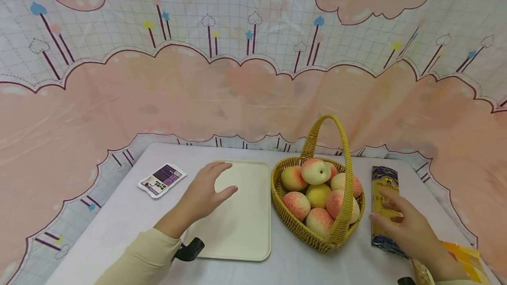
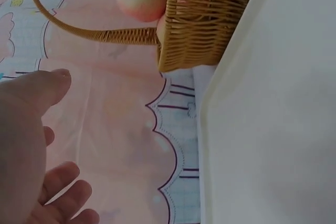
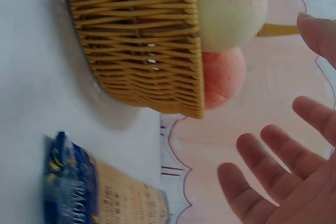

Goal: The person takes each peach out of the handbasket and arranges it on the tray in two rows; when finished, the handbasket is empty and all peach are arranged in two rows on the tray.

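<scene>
In the head view my left hand (image 1: 206, 192) hovers over the left part of a cream tray (image 1: 241, 232), fingers loosely extended and nothing in them. My right hand (image 1: 412, 228) is above a pack of spaghetti (image 1: 384, 206), its fingers spread and holding nothing. Between the hands stands a wicker basket (image 1: 293, 228) with a tall handle, filled with several peaches (image 1: 297, 206) and a yellow fruit (image 1: 318, 195). The right wrist view shows the spaghetti pack (image 3: 115, 192) apart from the fingers (image 3: 252, 192). From the left wrist, the tray (image 2: 273, 103) appears beside the basket (image 2: 205, 19).
A small white and purple packet (image 1: 162, 180) lies at the table's left. At the lower right, partly behind my right forearm, is a yellow and orange bag (image 1: 467, 261). A patterned pink curtain (image 1: 222, 100) hangs behind the white table (image 1: 119, 228).
</scene>
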The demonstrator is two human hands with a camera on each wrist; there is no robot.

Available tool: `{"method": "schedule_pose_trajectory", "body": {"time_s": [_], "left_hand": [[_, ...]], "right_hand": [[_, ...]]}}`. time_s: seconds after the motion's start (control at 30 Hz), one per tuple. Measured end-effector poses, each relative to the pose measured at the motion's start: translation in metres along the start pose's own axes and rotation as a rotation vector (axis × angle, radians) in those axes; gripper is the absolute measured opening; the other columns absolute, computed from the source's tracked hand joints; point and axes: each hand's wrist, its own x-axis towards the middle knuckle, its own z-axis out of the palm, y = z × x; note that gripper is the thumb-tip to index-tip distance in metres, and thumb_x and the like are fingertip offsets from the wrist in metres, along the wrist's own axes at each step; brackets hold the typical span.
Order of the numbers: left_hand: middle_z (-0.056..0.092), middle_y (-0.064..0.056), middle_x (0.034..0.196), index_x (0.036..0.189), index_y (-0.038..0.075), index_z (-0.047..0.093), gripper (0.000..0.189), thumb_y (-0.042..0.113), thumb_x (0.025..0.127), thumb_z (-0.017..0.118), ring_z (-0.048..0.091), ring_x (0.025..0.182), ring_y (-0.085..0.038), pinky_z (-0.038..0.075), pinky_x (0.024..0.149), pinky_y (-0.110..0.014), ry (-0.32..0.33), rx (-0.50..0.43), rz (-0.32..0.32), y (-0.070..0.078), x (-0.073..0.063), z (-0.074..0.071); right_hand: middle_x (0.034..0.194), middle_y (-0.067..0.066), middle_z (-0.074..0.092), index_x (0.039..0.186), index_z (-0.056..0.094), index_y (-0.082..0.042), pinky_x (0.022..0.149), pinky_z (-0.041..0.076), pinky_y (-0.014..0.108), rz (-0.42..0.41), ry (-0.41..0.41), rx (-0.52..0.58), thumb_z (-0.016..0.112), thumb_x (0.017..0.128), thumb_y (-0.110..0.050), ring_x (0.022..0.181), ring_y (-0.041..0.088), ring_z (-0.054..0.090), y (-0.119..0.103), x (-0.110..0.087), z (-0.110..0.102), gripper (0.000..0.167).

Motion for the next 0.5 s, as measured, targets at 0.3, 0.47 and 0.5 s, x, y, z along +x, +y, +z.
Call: {"method": "schedule_pose_trajectory", "body": {"time_s": [0.3, 0.47, 0.5], "left_hand": [[0.056, -0.019, 0.137, 0.137, -0.001, 0.056, 0.055, 0.024, 0.091, 0.074, 0.047, 0.132, -0.037, 0.036, 0.109, -0.052, -0.098, -0.134, -0.015, 0.010, 0.026, 0.023], [0.054, -0.016, 0.140, 0.140, 0.003, 0.055, 0.057, 0.029, 0.092, 0.073, 0.046, 0.134, -0.034, 0.035, 0.110, -0.050, -0.149, -0.162, -0.055, 0.015, 0.039, 0.029], [0.053, -0.015, 0.141, 0.141, 0.003, 0.054, 0.058, 0.030, 0.092, 0.072, 0.045, 0.134, -0.033, 0.035, 0.110, -0.050, -0.161, -0.167, -0.062, 0.016, 0.041, 0.030]], "right_hand": [[0.136, 0.029, 0.050, 0.146, 0.042, 0.002, 0.077, 0.051, 0.024, 0.072, -0.044, 0.052, 0.075, 0.092, -0.028, 0.114, 0.045, 0.057, -0.002, -0.004, 0.011, 0.070], [0.144, 0.030, 0.044, 0.150, 0.036, 0.001, 0.083, 0.056, 0.038, 0.175, -0.117, 0.081, 0.073, 0.093, -0.037, 0.119, 0.045, 0.055, -0.005, -0.004, 0.015, 0.078], [0.146, 0.030, 0.042, 0.151, 0.035, 0.001, 0.084, 0.055, 0.041, 0.199, -0.133, 0.089, 0.072, 0.093, -0.039, 0.120, 0.045, 0.055, -0.006, -0.003, 0.016, 0.080]]}}
